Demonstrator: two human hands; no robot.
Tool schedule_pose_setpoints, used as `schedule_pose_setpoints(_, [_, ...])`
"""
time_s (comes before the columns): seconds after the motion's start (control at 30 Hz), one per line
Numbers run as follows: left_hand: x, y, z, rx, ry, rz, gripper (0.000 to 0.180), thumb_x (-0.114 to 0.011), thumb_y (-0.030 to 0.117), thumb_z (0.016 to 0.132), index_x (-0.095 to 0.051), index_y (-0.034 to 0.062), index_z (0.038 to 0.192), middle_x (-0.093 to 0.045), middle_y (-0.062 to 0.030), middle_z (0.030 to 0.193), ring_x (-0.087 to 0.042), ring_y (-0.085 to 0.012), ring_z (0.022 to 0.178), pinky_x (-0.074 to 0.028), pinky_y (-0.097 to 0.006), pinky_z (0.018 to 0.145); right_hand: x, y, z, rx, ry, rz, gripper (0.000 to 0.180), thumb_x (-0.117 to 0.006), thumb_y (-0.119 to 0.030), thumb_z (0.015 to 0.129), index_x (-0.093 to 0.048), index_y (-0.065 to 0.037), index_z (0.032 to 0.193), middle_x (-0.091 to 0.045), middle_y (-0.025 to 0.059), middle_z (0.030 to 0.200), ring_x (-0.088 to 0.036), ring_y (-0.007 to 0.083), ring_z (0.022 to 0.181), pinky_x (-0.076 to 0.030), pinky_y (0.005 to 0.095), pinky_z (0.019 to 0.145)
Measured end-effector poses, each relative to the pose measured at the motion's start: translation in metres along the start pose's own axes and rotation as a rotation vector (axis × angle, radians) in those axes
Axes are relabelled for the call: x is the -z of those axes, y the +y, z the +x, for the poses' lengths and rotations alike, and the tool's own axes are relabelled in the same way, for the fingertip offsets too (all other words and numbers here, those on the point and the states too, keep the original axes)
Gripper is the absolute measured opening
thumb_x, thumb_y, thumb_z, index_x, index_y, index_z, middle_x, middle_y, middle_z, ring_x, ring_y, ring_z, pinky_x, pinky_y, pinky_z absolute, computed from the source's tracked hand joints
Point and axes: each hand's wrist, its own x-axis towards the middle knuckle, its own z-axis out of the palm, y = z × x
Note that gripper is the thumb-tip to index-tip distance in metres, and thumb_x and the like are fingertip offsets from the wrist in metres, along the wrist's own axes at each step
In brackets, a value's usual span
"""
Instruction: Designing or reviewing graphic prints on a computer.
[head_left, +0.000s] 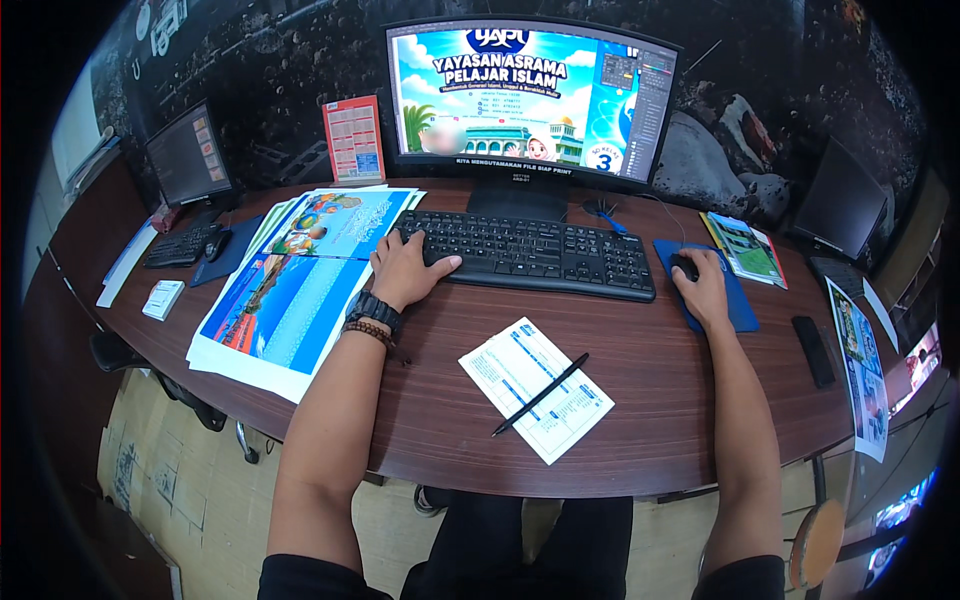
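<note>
- Dark reddish wood makes up the curved surface (640,370), which carries everything below.
- The wide curved monitor (532,98) stands at the back centre and shows a colourful poster layout.
- Large printed posters (290,290) lie stacked at the left, just beside the left forearm.
- The black keyboard (535,252) lies in front of the monitor's foot; the left hand (405,268) rests on its left end with its grip spread loosely, fingers lying over the keys and the thumb pointing along the front edge. A black watch and a bead bracelet (370,328) sit on that wrist.
- A white printed form (535,388) lies near the front edge, between the two forearms, well apart from both hands.
- The blue mouse pad (740,310) lies right of the keyboard.
- A black pen (541,394) lies slantwise across the form.
- The black mouse (684,266) sits on the pad; the right hand (703,285) covers it, its grip curled down around the mouse.
</note>
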Motion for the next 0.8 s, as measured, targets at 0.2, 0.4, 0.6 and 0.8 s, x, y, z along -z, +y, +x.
schedule_pose_setpoints(0.2, [0.0015, 0.0015, -0.0002, 0.003, -0.009, -0.003, 0.091, -0.064, 0.069, 0.082, -0.049, 0.0036, 0.143, -0.036, -0.032, 0.148, -0.029, -0.0448, 0.14, -0.025, -0.053, 0.115, 0.0002, 0.0024, 0.0012, -0.004, -0.007, 0.0, 0.036, -0.067, -0.022, 0.083, -0.066, -0.006, 0.114, -0.058, 0.016, 0.116, -0.058, 0.0352, 0.111, -0.046, 0.0422, 0.096])
schedule_pose_setpoints(0.4, [-0.0027, -0.0025, 0.0002, -0.018, 0.025, -0.037, 0.09, -0.066, 0.068, 0.081, -0.05, 0.0037, 0.141, -0.039, -0.0286, 0.144, -0.029, -0.0437, 0.138, -0.022, -0.056, 0.113, -0.0001, 0.0023, 0.001, -0.007, -0.017, -0.005, 0.036, -0.067, -0.022, 0.082, -0.067, -0.006, 0.114, -0.058, 0.0167, 0.117, -0.058, 0.0355, 0.111, -0.046, 0.0421, 0.097])
schedule_pose_setpoints(0.6, [-0.0051, -0.0032, 0.0023, -0.009, 0.018, -0.026, 0.09, -0.066, 0.068, 0.08, -0.05, 0.004, 0.142, -0.039, -0.0285, 0.145, -0.029, -0.0441, 0.138, -0.023, -0.056, 0.113, 0.0015, 0.0048, 0.0013, 0.021, -0.025, -0.002, 0.035, -0.066, -0.022, 0.081, -0.067, -0.005, 0.113, -0.057, 0.0173, 0.117, -0.058, 0.0365, 0.11, -0.047, 0.0423, 0.096])
schedule_pose_setpoints(0.8, [-0.0051, -0.0034, 0.0023, -0.014, 0.02, -0.025, 0.091, -0.065, 0.068, 0.08, -0.05, 0.0037, 0.142, -0.038, -0.0287, 0.145, -0.028, -0.0443, 0.139, -0.022, -0.056, 0.113, 0.0014, 0.0023, 0.0002, -0.009, -0.026, -0.013, 0.035, -0.066, -0.022, 0.081, -0.067, -0.006, 0.112, -0.057, 0.0168, 0.118, -0.058, 0.036, 0.11, -0.047, 0.0422, 0.096])
